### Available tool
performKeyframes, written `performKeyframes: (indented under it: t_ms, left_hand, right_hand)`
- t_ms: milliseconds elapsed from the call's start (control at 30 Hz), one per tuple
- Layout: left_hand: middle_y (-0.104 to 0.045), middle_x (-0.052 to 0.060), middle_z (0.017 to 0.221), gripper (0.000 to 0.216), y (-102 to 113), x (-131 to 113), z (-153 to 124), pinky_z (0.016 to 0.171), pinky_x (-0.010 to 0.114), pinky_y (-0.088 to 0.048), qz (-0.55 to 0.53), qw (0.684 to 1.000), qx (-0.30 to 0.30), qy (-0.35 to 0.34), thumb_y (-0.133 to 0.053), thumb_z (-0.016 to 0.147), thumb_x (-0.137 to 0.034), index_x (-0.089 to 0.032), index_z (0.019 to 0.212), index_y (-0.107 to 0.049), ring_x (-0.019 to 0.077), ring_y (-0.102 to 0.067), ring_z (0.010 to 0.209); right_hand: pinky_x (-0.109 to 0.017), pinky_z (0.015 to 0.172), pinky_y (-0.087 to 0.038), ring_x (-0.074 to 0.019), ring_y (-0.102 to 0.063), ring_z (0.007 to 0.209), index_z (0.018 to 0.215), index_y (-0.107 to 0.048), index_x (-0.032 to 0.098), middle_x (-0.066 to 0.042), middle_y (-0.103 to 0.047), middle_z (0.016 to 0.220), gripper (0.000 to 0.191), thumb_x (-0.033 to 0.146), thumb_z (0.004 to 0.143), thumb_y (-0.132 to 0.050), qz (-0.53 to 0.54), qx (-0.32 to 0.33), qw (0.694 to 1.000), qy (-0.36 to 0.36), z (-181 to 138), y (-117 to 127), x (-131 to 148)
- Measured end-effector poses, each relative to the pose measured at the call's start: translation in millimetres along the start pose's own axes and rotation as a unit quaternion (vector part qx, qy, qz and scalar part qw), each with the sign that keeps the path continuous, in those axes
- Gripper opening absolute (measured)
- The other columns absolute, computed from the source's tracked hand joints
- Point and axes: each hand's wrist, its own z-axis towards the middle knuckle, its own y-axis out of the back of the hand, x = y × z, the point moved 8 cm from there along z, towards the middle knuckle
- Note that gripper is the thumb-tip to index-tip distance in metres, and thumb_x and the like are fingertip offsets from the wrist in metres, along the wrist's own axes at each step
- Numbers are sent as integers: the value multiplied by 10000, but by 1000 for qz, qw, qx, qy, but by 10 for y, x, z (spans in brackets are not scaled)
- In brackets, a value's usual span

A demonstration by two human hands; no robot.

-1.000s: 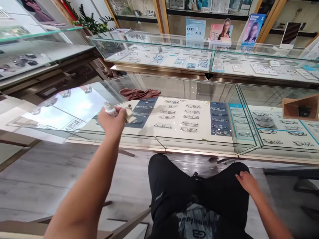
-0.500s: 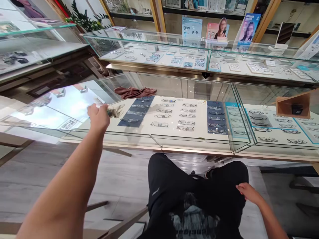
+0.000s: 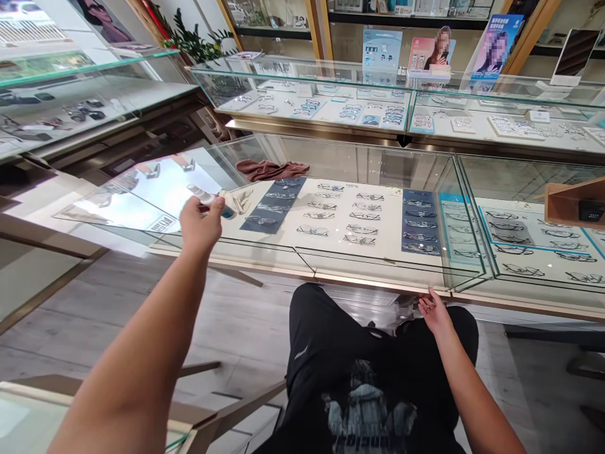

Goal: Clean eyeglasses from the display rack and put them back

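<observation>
You are sitting in black trousers (image 3: 331, 340), looking down over your lap. Your right hand (image 3: 433, 313) is lying loose and empty, fingers touching the near lower edge of the glass table (image 3: 378, 280). Your left arm is stretching forward, and your left hand (image 3: 199, 224) is grasping a small white bottle (image 3: 208, 198) with a teal end, holding it just over the table's left glass top. Beside the bottle, a pale cloth (image 3: 242, 200) is lying on the glass. Inside the case, rows of glasses (image 3: 350, 217) are resting on trays. Farther back, a brown cloth (image 3: 271, 169) is lying on the glass.
</observation>
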Motion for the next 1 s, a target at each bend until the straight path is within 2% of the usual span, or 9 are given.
performKeyframes:
  t_ms: [100, 300, 500, 600, 667, 767, 833, 933, 1000]
  left_hand:
    - [-636, 1, 886, 180, 88, 4, -22, 908, 294, -496, 24, 1000, -16, 10, -687, 966, -178, -25, 1053, -651, 120, -494, 786]
    - [-492, -69, 728, 124, 114, -14, -17, 693, 206, -412, 69, 996, -45, 31, -671, 878, -105, -144, 860, -554, 116, -489, 738]
    - [-484, 0, 1060, 390, 216, 22, -78, 998, 341, -497, 14, 991, -112, 72, -665, 718, -12, -186, 1002, -462, 150, -545, 959]
    - [-492, 76, 1254, 516, 406, -48, -192, 1135, 411, -439, -4, 977, -211, 7, -602, 628, 5, -200, 1062, -412, 209, -544, 1173]
    - [-526, 63, 1172, 461, 475, -133, -298, 1100, 424, -462, -2, 972, -231, -49, -561, 569, -42, -228, 959, -399, 223, -562, 1128]
    - [-521, -2, 841, 263, 453, -398, -541, 932, 412, -520, -11, 974, -155, -164, -550, 546, -191, -253, 757, -406, 202, -562, 843]
    - [-527, -26, 699, 145, 402, -720, -844, 807, 376, -514, -48, 957, -63, -279, -587, 610, -306, -243, 691, -485, 175, -537, 694]
    - [-642, -52, 700, 99, 216, -1241, -1414, 666, 298, -477, -98, 905, 134, -392, -673, 771, -301, -241, 744, -599, 140, -603, 649]
    - [-675, -64, 724, 64, -32, -1519, -1787, 682, 273, -510, -129, 859, 301, -394, -638, 849, -205, -248, 804, -622, 126, -648, 675]
  right_hand:
    - [-179, 787, -606, -112, -714, 843, 926, -536, 260, 14, -627, 865, 263, 366, 890, -774, 22, -7, 1000, 2, 44, 53, 7]
    - [-224, 719, -636, -137, -742, 748, 830, -534, 254, 47, -618, 707, 317, 317, 813, -844, 56, 6, 998, -3, 58, 56, 38]
    - [-238, 659, -646, -129, -724, 645, 791, -539, 265, 66, -624, 644, 337, 297, 792, -875, 58, 18, 998, -1, -110, 97, -52]
    - [-226, 660, -634, -127, -729, 665, 813, -590, 261, 52, -671, 670, 276, 267, 805, -866, 41, 29, 999, -11, -328, 216, -176]
    - [-222, 643, -614, -131, -734, 688, 827, -633, 250, 27, -727, 725, 238, 227, 793, -868, 23, 35, 999, -28, -523, 381, -223]
    - [-227, 535, -521, -132, -681, 631, 894, -717, 222, -37, -793, 843, 254, 218, 735, -915, -70, 87, 992, -61, -884, 697, -87]
    - [-227, 475, -411, -104, -590, 571, 991, -757, 213, -70, -807, 922, 331, 378, 756, -923, -231, 175, 956, -36, -1176, 841, 216]
    - [-262, 485, -365, -107, -527, 548, 1089, -774, 237, -65, -787, 911, 506, 619, 770, -863, -376, 169, 908, 69, -1578, 1015, 972]
    - [-297, 516, -390, -129, -528, 566, 1095, -774, 253, -66, -768, 895, 534, 696, 799, -797, -419, 158, 883, 142, -1814, 917, 1483]
